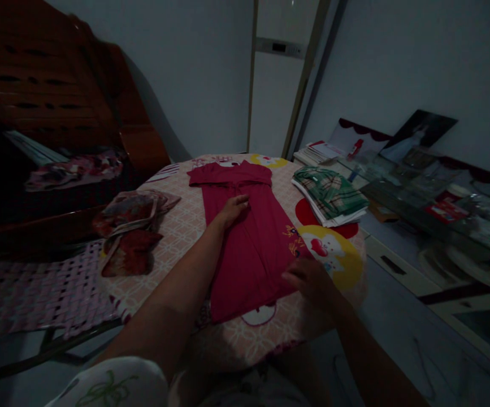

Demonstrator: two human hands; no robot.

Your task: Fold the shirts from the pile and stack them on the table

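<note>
A deep pink dress [248,249] is spread on a round table [177,226] with a patterned cloth. Its short-sleeved top lies at the far end, the upper part showing a crosswise fold or band. Small embroidered flowers decorate its right edge. My left hand [234,209] rests on the middle of the dress, fingers extended and apart. Over the lower right corner, my right hand [312,280] is open with its fingers slightly bent. In the dim light I cannot tell whether its fingertips touch the cloth.
A folded stack with a green plaid garment [332,192] sits at the table's right. Crumpled reddish clothing [132,229] lies at the left edge. A wooden chair [50,85] and a woven seat [50,282] stand left. On the right is a cluttered glass-topped cabinet [418,198].
</note>
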